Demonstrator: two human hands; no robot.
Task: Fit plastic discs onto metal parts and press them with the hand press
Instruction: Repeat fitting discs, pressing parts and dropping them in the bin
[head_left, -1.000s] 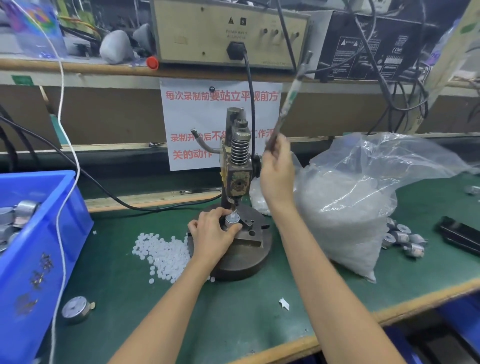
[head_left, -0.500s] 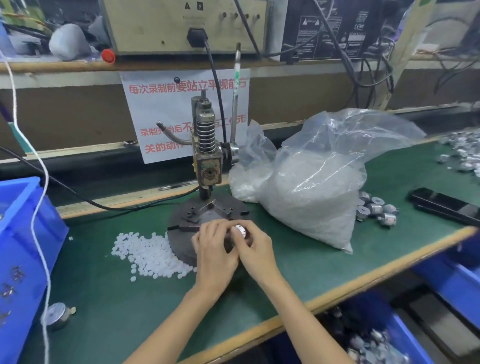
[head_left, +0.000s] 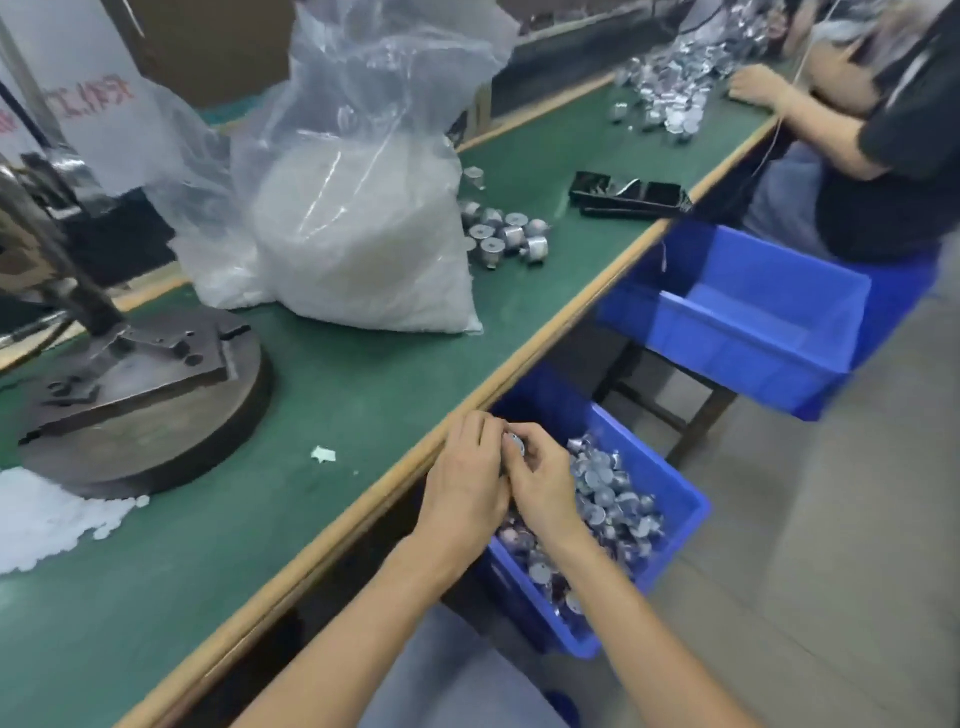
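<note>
The person's left forearm (head_left: 363, 613) and right forearm (head_left: 634, 634) are bare and unsleeved; pale grey-blue fabric (head_left: 457, 670) covers the lap.

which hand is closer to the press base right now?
Left. The left hand sits just past the table edge, on the press base side; the right hand is beside it, farther out over the blue bin. Both pinch one metal part between them.
</note>
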